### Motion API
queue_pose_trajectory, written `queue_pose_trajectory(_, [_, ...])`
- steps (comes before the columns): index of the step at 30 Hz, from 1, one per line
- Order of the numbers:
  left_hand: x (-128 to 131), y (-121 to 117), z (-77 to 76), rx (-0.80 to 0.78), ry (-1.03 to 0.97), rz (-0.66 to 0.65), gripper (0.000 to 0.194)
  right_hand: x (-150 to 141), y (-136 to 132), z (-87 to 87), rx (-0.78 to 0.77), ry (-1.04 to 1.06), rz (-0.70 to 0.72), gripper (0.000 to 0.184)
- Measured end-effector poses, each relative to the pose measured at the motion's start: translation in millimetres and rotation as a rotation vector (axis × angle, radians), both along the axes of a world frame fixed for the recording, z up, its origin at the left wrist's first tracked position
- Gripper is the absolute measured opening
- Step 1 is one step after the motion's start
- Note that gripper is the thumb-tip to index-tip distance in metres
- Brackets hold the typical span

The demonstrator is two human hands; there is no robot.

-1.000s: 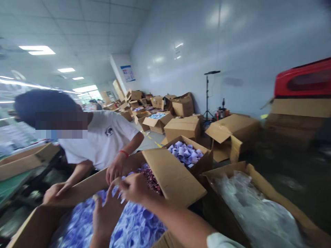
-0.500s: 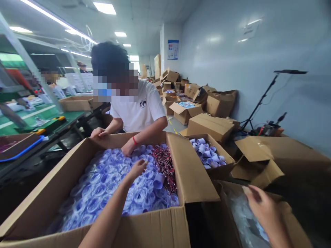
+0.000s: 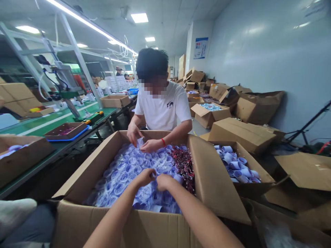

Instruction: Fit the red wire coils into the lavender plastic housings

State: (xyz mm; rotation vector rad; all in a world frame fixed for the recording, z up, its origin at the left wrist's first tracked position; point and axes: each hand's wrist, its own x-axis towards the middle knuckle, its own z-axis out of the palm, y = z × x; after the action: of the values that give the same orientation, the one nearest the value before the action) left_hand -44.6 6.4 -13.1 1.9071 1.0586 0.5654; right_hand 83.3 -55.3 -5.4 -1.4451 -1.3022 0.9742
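Both my hands are over a big cardboard box point(image 3: 152, 222) of pale purple ring-shaped plastic parts point(image 3: 121, 177), many in clear film. My left hand point(image 3: 145, 176) is closed, fingertips pinched low among the parts. Close beside it, my right hand point(image 3: 163, 181) is closed too, its fingers curled down and mostly hidden from me. Whatever sits between the fingers is too small or covered to name. Right of my hands lies a tangle of thin dark-red wires with pale tips point(image 3: 184, 165). Across the box, a co-worker's two hands point(image 3: 150, 145) hold a small pale purple part.
On the right stands another box of purple cylinders point(image 3: 239, 167), with an open flap point(image 3: 219, 175) leaning between. An open carton with clear plastic point(image 3: 280, 234) is low at right. A green-topped conveyor bench point(image 3: 59, 120) with trays runs along the left.
My right hand has left the carton at the lower right and come beside my left hand over the box. The co-worker's hands have come together around a part. My view has turned left.
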Motion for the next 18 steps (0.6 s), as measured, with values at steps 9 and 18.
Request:
queue_pose_trajectory(9, [12.0, 14.7, 11.5, 0.007, -0.072, 0.233, 0.013, 55.1, -16.4, -5.5, -0.313, -0.681, 0.016, 0.022])
queue_pose_trajectory(18, [-0.6, 17.5, -2.9, -0.128, -0.025, 0.26, 0.036, 38.9, 19.1, -15.4, -0.241, -0.431, -0.146, 0.036])
